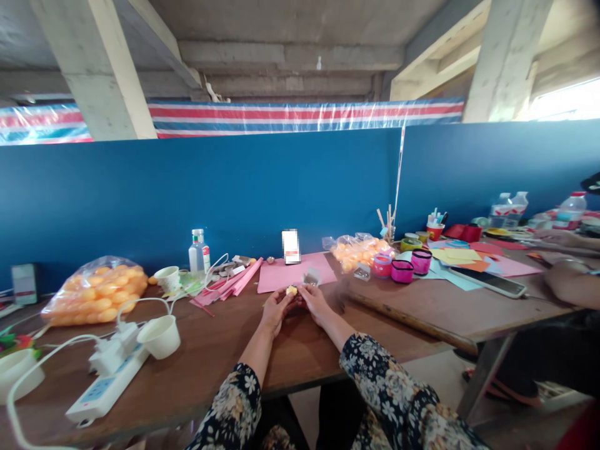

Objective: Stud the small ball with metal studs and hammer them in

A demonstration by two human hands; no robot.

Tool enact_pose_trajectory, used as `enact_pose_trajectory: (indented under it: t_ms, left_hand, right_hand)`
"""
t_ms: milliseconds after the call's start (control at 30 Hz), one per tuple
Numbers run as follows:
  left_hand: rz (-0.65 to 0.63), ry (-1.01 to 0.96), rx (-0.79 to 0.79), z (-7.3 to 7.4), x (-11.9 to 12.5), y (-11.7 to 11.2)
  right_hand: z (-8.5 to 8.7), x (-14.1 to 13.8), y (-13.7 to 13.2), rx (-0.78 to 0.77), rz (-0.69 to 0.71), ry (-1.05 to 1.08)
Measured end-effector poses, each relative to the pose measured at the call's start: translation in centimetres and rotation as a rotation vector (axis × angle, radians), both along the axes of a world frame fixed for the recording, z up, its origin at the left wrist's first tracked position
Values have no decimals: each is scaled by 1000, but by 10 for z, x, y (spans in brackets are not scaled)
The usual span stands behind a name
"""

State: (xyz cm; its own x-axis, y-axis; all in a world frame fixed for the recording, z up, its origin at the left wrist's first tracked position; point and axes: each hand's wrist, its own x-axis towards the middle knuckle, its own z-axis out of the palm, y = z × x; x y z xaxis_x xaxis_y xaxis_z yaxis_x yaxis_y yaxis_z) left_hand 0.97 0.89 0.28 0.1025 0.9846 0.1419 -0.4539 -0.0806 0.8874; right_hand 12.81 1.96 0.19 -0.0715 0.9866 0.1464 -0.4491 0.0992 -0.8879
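A small pale yellow, rounded thing [291, 290] is pinched by my left hand [277, 309] just above the brown table. My right hand [314, 302] is closed with its fingertips close against the left hand's fingers; whatever lies between them is too small to make out. Right behind the hands lies a pink sheet [272, 277] with a small clear plastic bag [311, 276] at its near edge. A phone-like upright panel [291, 247], partly blurred out, stands at the back of the sheet.
On the left are a bag of orange balls [96, 290], paper cups [159, 336], a power strip [107, 387] with cables and pink strips [234, 284]. To the right lie a wooden handle [412, 322], another ball bag [359, 250], pink tape rolls [402, 271] and a phone [487, 281]. A co-worker's arm [572, 284] rests far right.
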Motion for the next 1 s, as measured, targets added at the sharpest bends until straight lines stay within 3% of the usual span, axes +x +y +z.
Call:
enact_pose_trajectory:
  t_ms: [467, 700, 1000]
  left_hand:
    - [20, 20, -22, 2, 0, -1]
    - [54, 5, -4, -4, -2, 4]
    - [3, 39, 17, -5, -5, 5]
  right_hand:
    - [-3, 1, 2, 28, -19, -27]
    - [-8, 0, 5, 36, -34, -21]
    - [-5, 3, 1, 60, -9, -71]
